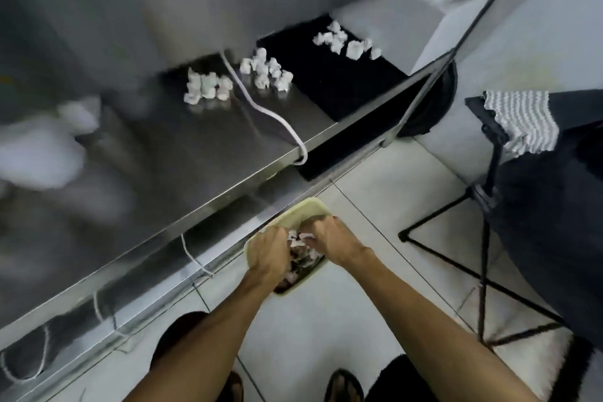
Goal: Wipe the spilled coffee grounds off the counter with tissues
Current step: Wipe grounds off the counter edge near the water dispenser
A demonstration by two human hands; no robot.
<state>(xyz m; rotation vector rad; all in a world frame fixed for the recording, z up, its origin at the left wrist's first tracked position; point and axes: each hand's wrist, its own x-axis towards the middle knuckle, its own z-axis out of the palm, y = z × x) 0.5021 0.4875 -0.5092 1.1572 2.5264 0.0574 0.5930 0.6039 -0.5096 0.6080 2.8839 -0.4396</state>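
Below the counter's front edge, a pale yellow bin (303,209) stands on the floor. Both my hands reach into it. My left hand (270,253) and my right hand (329,238) have their fingers curled around crumpled, soiled tissues (299,236) between them. Dark coffee grounds (301,259) and more tissue scraps lie in the bin under the hands. On the steel counter (202,147) sit three clusters of crumpled white tissues (208,88), one of them (266,72) beside a cable, and another (346,42) on a black mat (326,85).
A white cable (270,114) runs across the counter and over its edge. A blurred white object (42,153) lies at the counter's left. A black light stand (486,238) and a dark covered chair with a striped cloth (522,121) stand on the tiled floor to the right.
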